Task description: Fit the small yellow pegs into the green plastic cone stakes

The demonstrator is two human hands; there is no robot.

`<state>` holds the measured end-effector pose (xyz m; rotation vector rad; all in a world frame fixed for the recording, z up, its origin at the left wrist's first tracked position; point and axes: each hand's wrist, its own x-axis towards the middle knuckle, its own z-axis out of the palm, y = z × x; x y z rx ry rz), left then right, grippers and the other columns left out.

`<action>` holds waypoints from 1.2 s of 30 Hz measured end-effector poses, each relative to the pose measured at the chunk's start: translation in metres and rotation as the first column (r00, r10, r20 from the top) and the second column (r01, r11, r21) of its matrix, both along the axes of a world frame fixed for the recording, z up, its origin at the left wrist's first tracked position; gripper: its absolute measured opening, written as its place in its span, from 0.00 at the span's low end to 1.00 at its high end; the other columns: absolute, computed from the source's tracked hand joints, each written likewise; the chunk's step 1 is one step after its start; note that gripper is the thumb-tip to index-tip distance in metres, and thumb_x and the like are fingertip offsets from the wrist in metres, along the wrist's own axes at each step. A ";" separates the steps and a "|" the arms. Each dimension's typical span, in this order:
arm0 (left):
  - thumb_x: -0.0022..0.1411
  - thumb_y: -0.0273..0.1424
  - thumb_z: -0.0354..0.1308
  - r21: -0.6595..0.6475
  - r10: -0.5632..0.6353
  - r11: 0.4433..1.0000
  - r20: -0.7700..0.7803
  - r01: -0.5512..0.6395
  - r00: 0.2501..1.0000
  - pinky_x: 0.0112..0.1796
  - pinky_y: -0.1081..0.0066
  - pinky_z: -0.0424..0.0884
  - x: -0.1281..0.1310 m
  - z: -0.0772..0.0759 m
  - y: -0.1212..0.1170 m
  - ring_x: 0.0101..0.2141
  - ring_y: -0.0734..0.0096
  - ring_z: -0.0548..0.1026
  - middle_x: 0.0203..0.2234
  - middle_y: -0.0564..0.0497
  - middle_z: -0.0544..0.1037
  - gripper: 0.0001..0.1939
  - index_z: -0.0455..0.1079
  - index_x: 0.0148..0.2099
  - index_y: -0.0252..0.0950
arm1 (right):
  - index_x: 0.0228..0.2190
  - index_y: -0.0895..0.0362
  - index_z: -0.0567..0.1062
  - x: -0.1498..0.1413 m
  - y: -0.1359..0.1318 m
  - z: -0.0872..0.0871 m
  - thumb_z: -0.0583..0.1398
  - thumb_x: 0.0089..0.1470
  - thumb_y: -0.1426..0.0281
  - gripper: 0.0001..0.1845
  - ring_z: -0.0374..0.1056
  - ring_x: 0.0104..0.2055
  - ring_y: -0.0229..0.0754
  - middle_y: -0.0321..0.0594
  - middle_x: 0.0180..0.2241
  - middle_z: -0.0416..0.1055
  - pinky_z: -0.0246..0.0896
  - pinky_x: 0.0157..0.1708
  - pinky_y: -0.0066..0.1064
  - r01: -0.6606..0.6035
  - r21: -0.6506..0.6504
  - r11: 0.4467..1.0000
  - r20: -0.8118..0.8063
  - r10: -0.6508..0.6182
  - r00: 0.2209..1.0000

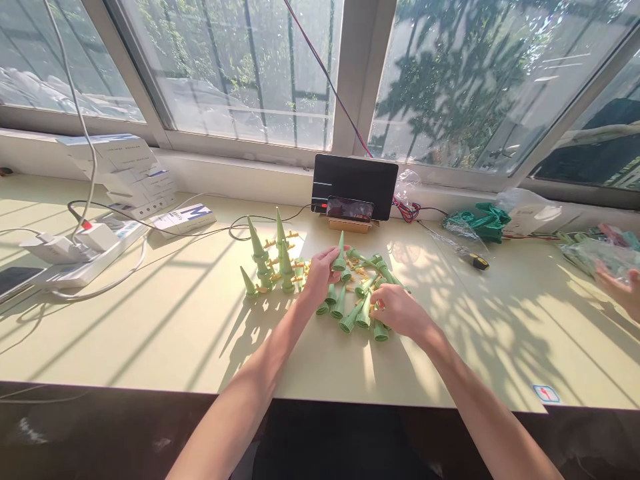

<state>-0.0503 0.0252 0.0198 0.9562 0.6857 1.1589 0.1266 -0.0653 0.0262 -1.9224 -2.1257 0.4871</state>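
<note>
One green cone (339,257), tapered, flared at base: pinched in your left hand (321,271), near the loose cones (363,315); long axis nearly upright, tip upward. Loose cones: overlapping, uncountable. Green spires (262,263): four, standing, leftward. Your right hand (400,308): among loose cones; grip hidden, cannot tell.

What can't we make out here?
Head view:
Bare right grip: anything held, hidden by its own fingers.
Small orange pieces: count hidden by hollow green cones.
Dark flat device: cut off by left edge.
Another person's bare hand: cut off, right edge.
Stacked white cardboard boxes: fine print too small.
</note>
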 end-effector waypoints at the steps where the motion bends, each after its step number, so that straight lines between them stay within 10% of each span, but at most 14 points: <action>1: 0.53 0.41 0.65 0.002 -0.004 1.000 -0.005 0.004 1.000 0.19 0.74 0.44 0.000 0.000 0.000 0.17 0.82 0.54 0.20 0.56 0.62 0.20 0.77 0.43 0.31 | 0.27 0.58 0.76 -0.001 0.000 0.000 0.61 0.47 0.75 0.03 0.63 0.33 0.38 0.39 0.32 0.70 0.50 0.30 0.27 0.004 0.003 1.000 0.011 -0.004 1.000; 28: 0.54 0.43 0.66 0.011 -0.033 0.999 -0.037 0.033 0.999 0.20 0.74 0.43 0.002 -0.004 -0.002 0.17 0.82 0.51 0.18 0.59 0.55 0.19 0.78 0.42 0.34 | 0.15 0.56 0.57 -0.017 0.006 0.007 0.59 0.46 0.80 0.18 0.53 0.22 0.35 0.35 0.18 0.56 0.42 0.23 0.30 0.088 -0.035 0.995 0.206 -0.079 0.975; 36: 0.55 0.44 0.66 0.035 -0.050 0.998 -0.045 0.052 0.998 0.20 0.75 0.45 0.002 -0.009 0.000 0.18 0.82 0.55 0.23 0.55 0.66 0.23 0.76 0.48 0.34 | 0.26 0.58 0.75 -0.007 0.029 0.026 0.59 0.56 0.72 0.08 0.70 0.33 0.43 0.44 0.29 0.76 0.57 0.30 0.30 0.205 0.198 0.959 -0.023 -0.205 0.979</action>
